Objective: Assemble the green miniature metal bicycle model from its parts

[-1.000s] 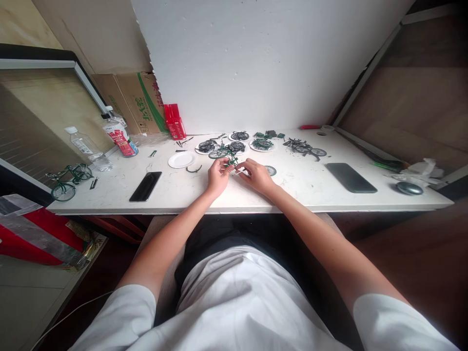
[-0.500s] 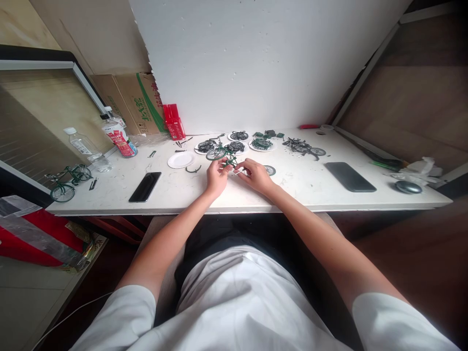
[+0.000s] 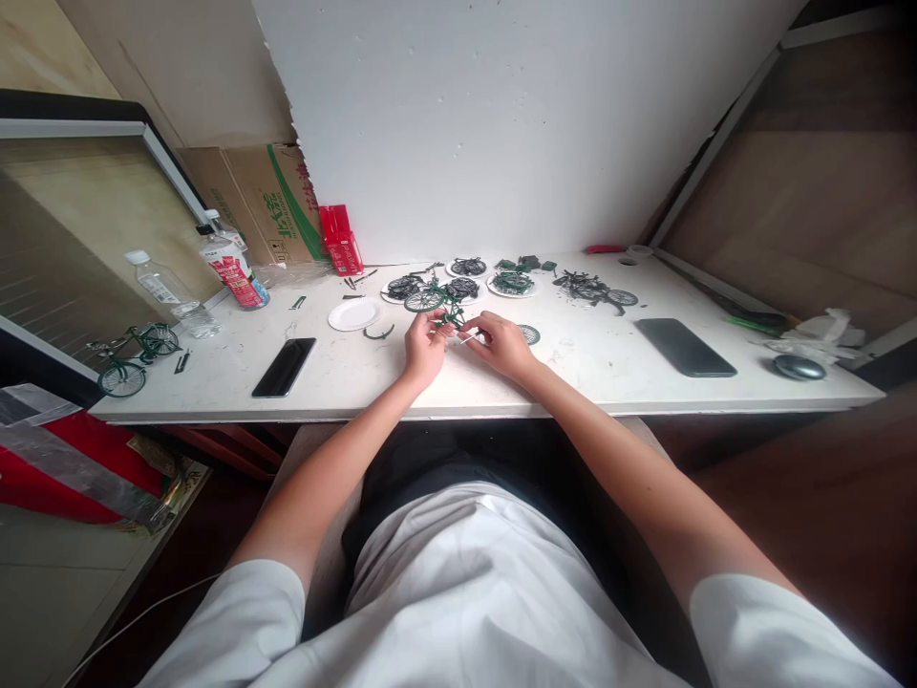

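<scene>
My left hand [image 3: 425, 352] is closed on a partly built green model bicycle [image 3: 424, 301], its one visible wheel tilted up and away from me. Fingers hide part of the frame. Close beside it, my right hand [image 3: 507, 346] pinches a thin pale rod [image 3: 469, 336], whose tip points at the bicycle's near end; whether they touch I cannot tell. A loose spoked wheel [image 3: 529, 334] lies just beyond my right hand. To the left of the bicycle, a curved dark green part [image 3: 379, 333] rests on the table near a white plate [image 3: 344, 315].
Plates of small parts [image 3: 514, 292] stand behind my hands, with a pile of dark bicycle parts [image 3: 587, 287] to their right. A phone [image 3: 285, 367] lies left, a dark slab [image 3: 686, 347] right. A finished-looking model bicycle [image 3: 123, 377] stands far left near bottles [image 3: 235, 272].
Both hands keep almost the same place and grip. The bicycle and the pale rod have barely shifted.
</scene>
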A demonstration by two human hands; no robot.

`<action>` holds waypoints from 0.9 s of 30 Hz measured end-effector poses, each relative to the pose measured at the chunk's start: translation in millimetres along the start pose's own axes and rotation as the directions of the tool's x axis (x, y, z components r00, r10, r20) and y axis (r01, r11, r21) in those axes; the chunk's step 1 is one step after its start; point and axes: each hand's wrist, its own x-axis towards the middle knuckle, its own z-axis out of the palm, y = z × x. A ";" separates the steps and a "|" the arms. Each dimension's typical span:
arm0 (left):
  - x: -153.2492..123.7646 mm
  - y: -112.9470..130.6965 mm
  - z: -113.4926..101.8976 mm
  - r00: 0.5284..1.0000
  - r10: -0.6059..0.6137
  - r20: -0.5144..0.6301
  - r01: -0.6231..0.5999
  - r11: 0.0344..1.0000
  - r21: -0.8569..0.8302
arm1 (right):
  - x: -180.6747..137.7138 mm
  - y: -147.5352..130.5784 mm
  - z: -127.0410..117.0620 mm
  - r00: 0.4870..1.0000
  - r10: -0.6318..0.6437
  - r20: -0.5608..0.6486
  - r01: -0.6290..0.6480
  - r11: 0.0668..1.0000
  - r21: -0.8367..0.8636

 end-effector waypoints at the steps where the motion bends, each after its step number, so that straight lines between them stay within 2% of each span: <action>1: -0.1 0.3 0.0 1.000 0.000 -0.001 0.000 1.000 -0.002 | 0.0 -0.1 -0.1 1.000 0.001 -0.001 -0.001 1.000 -0.002; 15: -0.8 0.5 -1.3 0.999 -0.050 -0.007 0.050 0.998 0.025 | -1.3 6.3 1.8 0.998 -0.058 0.024 0.059 0.998 -0.007; 21: 0.1 -1.9 -2.8 0.998 -0.024 0.050 0.020 0.997 0.071 | -2.5 5.2 -0.2 0.999 -0.053 0.009 0.054 0.998 -0.036; 27: 0.5 -2.6 -3.0 0.998 -0.021 0.052 0.017 0.997 0.077 | -2.5 4.6 0.4 0.999 -0.046 -0.008 0.046 0.999 -0.023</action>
